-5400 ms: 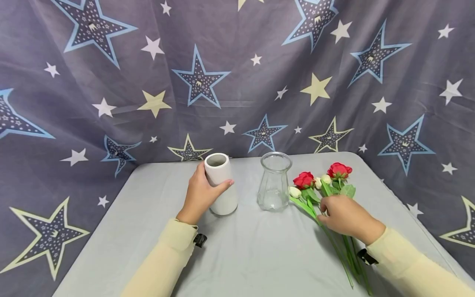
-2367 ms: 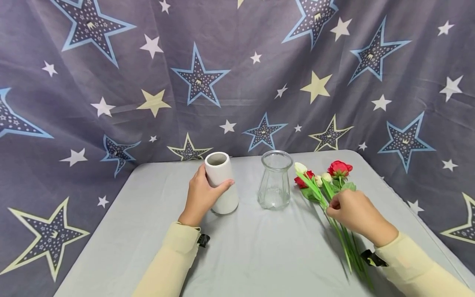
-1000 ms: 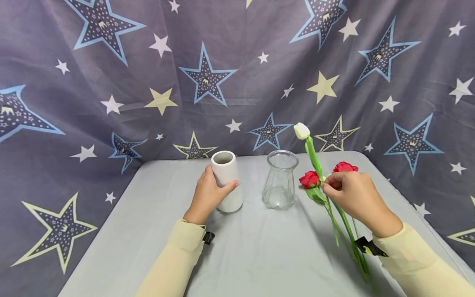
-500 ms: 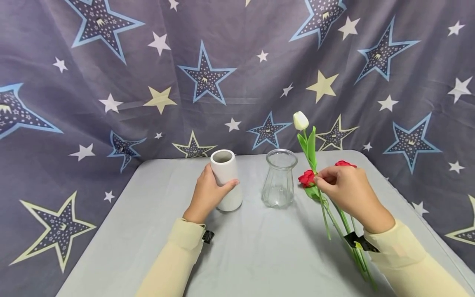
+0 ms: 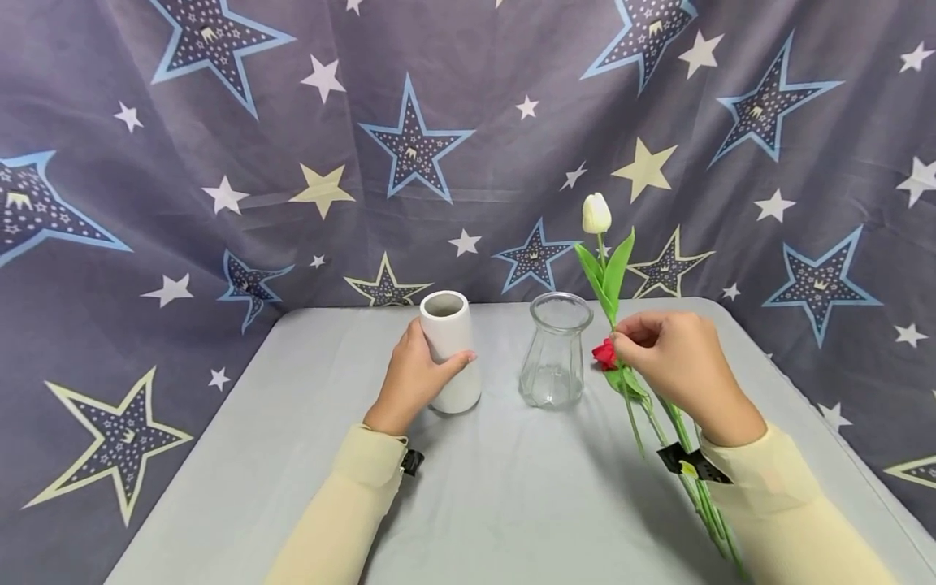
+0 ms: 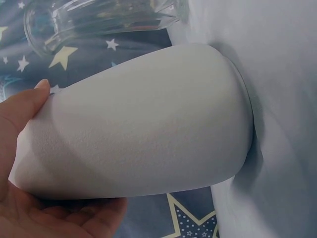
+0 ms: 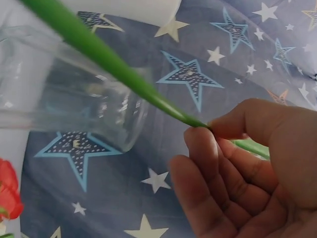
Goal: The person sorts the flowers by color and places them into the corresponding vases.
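My left hand [image 5: 409, 378] grips the side of a white cylindrical vase [image 5: 457, 366], which stands upright on the table. The left wrist view shows the thumb and fingers around the upper part of the white vase [image 6: 143, 124]. Between thumb and forefinger, my right hand [image 5: 680, 366] pinches the green stem of a white tulip [image 5: 596, 214], bloom upward. That stem [image 7: 114, 69] crosses the right wrist view. A clear glass vase [image 5: 553, 366] stands between the two hands, apart from both. Beneath the right hand lies a red rose [image 5: 605, 355], partly hidden.
Several green stems [image 5: 705, 504] of lying flowers run toward the front right of the grey table [image 5: 483, 504], partly under the right forearm. A star-patterned curtain [image 5: 278, 162] hangs behind the table's back edge.
The right hand has picked the white tulip out from the lying flowers, raised it upright and shifted slightly left with it. The left hand stays on the white vase.
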A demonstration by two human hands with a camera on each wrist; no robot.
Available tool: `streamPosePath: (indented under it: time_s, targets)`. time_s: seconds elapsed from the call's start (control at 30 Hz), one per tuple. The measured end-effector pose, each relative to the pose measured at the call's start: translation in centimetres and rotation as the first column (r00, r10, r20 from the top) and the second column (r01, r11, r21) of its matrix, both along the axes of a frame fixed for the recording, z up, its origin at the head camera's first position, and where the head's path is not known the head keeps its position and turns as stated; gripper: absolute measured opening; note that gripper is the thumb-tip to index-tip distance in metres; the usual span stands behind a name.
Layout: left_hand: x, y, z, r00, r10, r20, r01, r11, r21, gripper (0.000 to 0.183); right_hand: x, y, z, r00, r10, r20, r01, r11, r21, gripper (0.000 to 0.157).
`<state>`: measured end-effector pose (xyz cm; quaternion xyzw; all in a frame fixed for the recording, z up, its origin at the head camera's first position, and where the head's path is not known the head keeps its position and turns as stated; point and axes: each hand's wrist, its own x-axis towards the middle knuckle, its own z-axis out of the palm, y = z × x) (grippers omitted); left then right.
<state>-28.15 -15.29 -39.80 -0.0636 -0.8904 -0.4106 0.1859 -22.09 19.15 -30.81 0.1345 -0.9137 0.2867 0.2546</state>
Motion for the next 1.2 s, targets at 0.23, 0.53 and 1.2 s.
streamPosePath:
  time_s: [0.23,0.53,1.2]
  targets:
    - [-0.6,-0.2,0.4,1.0,-0.003,-0.026,0.003,1.0,-0.008,0.091,-0.7,-1.5,1.3,1.0,0.011,-0.008,-0.011,0.997,-0.081,0.014]
    - [-0.2,0.1,-0.1,1.0,-0.003,0.003,0.003,1.0,-0.009,0.091,-1.1,-3.2,1.9,0.999,0.032,-0.01,-0.033,0.992,-0.121,0.01]
    - [-0.1,0.1,-0.2,1.0,-0.001,-0.015,0.001,1.0,-0.019,0.09,-1.0,-3.8,2.1,0.995,0.062,-0.074,-0.078,0.971,-0.228,0.006]
